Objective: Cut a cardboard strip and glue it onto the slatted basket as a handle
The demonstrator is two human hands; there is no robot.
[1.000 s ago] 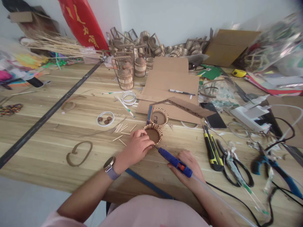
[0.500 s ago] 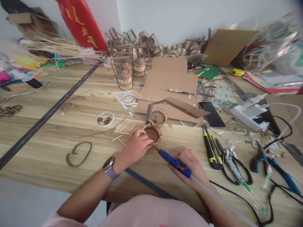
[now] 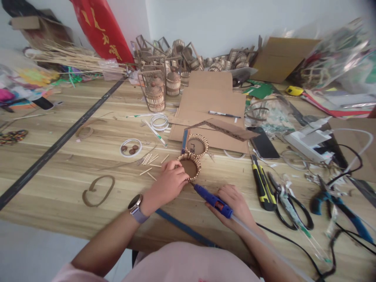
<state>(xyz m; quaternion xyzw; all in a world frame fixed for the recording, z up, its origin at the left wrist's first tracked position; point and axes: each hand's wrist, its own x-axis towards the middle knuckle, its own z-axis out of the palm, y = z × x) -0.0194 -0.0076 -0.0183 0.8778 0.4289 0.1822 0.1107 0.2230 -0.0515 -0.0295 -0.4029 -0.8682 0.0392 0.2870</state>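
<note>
Minding the table (image 3: pixel 67 164) remotely, I take the near cup (image 3: pixel 199 168) as my landmark: it sits on the wood, right beside the far cup (image 3: pixel 206 145). Cardboard (image 3: pixel 211 102) lies beyond it; its loose brown strip (image 3: pixel 232 128) could snag a sleeve or be knocked if an arm reached across.

Right of the cup, the right hand (image 3: pixel 236 201) grips the glue gun (image 3: pixel 213 200), fingers curled; trigger finger hidden, cannot tell. The clear stick (image 3: pixel 249 229) trails out behind along the forearm. If it caught there, I judge the nozzle could be tugged sideways, smearing glue along the wall. Cord (image 3: pixel 289 239) farther right; a pull on it might do likewise.

Left hand (image 3: pixel 169 182) covers the cup's left and near side, fingers closed on the wall. Squeezing too hard could bow the wall, or pop a stick free if its glue is soft.

Left of the cup, loose sticks (image 3: pixel 146 171), easily scattered by that wrist.

Smallest, and my main worry: nozzle tip (image 3: pixel 192 183) just beside the left fingertips. One slip, likely a burn.
</note>
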